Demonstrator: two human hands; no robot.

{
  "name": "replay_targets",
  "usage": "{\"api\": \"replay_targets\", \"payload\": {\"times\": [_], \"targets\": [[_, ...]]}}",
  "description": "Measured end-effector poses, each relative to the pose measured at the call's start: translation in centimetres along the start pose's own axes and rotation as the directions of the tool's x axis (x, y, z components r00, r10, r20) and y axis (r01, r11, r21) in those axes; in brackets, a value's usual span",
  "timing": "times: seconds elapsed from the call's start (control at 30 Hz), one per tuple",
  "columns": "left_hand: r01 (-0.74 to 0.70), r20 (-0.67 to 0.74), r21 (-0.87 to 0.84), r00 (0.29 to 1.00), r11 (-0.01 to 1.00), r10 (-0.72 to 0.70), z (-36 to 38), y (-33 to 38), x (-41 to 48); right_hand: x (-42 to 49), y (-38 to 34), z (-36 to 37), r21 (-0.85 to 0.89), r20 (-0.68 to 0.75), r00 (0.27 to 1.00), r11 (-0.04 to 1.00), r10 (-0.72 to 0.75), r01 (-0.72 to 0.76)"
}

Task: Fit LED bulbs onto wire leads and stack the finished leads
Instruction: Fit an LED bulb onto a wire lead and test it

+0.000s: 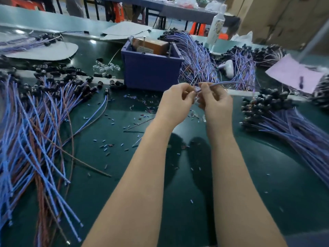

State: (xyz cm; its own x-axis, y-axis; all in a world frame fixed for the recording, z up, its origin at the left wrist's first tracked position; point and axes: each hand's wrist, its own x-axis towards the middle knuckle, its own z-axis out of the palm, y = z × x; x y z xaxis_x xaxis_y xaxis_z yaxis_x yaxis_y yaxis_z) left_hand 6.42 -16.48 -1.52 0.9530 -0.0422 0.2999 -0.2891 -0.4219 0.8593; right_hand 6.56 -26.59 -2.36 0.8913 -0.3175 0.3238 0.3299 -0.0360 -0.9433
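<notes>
Our left hand [175,100] and right hand [215,102] pinched one wire lead [227,83] above the green mat [178,184].

We had the fingers of both hands curled and clamped on the lead's near end, just in front of the blue bin [151,72], while the lead arced away to the right. The pinch point was blurred, so we could not tell whether a bulb sat there. A left heap [35,131] and a right heap [284,122] of black-capped leads flanked us. The clear bulbs [106,67] lay left of the bin.
</notes>
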Motion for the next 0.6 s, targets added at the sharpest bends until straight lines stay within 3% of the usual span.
{"api": "replay_targets", "payload": {"times": [0.1, 0.23, 0.33, 0.47, 0.53, 0.6], "targets": [[0.077, -0.034, 0.141, 0.997, 0.987, -0.073, 0.0, -1.8, -0.1, 0.2, 1.4, -0.1, 0.023, -0.198, 0.980, 1.000, 0.016, -0.012], [0.213, -0.140, 0.238, 0.973, 0.948, -0.183, -0.9, -3.9, -0.2, 0.5, 2.6, -0.3, 0.276, -0.338, 0.916, 0.953, 0.218, -0.125], [0.207, -0.175, 0.173, 0.968, 0.963, -0.177, -0.6, -4.0, -0.3, 0.3, 3.0, 0.3, 0.299, -0.220, 0.935, 0.931, 0.278, -0.207], [0.102, -0.138, 0.086, 0.986, 0.991, -0.090, 0.3, -3.2, -0.5, -0.5, 3.5, 1.7, 0.026, 0.032, 0.984, 0.984, 0.173, -0.174], [0.097, -0.144, 0.082, 0.986, 0.992, -0.085, 0.4, -3.3, -0.5, -0.6, 3.5, 1.8, -0.067, 0.005, 0.993, 0.991, 0.121, -0.120], [0.126, -0.160, 0.102, 0.981, 0.987, -0.109, 0.2, -3.7, -0.5, -0.4, 3.3, 1.4, -0.017, -0.085, 0.990, 0.993, 0.113, -0.115]]}}
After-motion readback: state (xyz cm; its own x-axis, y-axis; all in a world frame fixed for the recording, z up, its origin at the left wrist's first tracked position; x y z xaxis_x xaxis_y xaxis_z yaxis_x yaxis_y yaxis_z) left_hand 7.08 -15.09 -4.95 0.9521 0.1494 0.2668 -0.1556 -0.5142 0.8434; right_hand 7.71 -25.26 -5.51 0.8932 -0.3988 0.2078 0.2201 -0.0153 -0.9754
